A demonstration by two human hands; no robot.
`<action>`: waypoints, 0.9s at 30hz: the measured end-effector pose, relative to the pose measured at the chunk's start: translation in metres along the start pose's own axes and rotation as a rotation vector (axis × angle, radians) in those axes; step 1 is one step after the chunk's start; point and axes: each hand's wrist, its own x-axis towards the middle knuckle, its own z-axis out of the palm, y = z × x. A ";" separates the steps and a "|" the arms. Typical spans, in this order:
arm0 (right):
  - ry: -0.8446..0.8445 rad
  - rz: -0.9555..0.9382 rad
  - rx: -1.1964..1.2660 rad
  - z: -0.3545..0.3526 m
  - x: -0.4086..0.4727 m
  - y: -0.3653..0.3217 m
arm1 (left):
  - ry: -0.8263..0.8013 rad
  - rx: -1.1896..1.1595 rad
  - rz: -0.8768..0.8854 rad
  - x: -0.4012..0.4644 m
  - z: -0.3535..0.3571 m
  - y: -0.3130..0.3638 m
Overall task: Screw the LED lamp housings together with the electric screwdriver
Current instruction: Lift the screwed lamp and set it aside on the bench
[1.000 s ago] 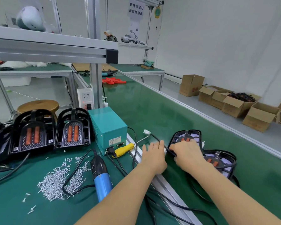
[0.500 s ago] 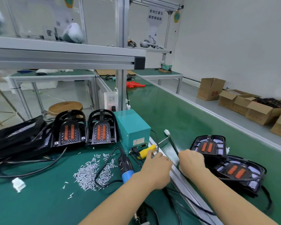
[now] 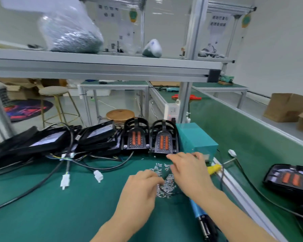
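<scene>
Two black LED lamp housings with orange strips stand side by side at the back of the green bench, one [image 3: 136, 137] on the left and one [image 3: 164, 139] on the right. A third housing [image 3: 289, 179] lies on the conveyor at the right. My left hand [image 3: 140, 187] hovers over a pile of small silver screws [image 3: 164, 186], fingers loosely curled. Stretched forward with fingers spread, my right hand [image 3: 187, 168] is just short of the right-hand housing. The blue electric screwdriver [image 3: 198, 209] lies on the bench under my right forearm.
A teal power box [image 3: 196, 138] stands right of the housings. Black lamp parts with cables and white connectors [image 3: 65, 180] are heaped at the left. An aluminium shelf [image 3: 98, 69] runs overhead. Cardboard boxes [image 3: 285, 107] sit on the floor at the right.
Both hands left the housings on the conveyor and moved left over the screw pile. The view swung left, bringing the heap of lamp parts into sight.
</scene>
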 end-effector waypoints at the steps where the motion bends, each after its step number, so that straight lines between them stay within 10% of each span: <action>1: -0.028 -0.024 0.040 0.004 0.001 -0.012 | 0.041 0.008 -0.039 -0.007 -0.007 -0.010; 16: -0.311 -0.164 0.211 0.034 0.022 -0.104 | 0.482 0.435 -0.344 -0.025 -0.108 -0.114; 27: -0.184 -0.057 0.600 0.024 0.037 -0.128 | 0.301 0.632 -0.511 -0.023 -0.174 -0.190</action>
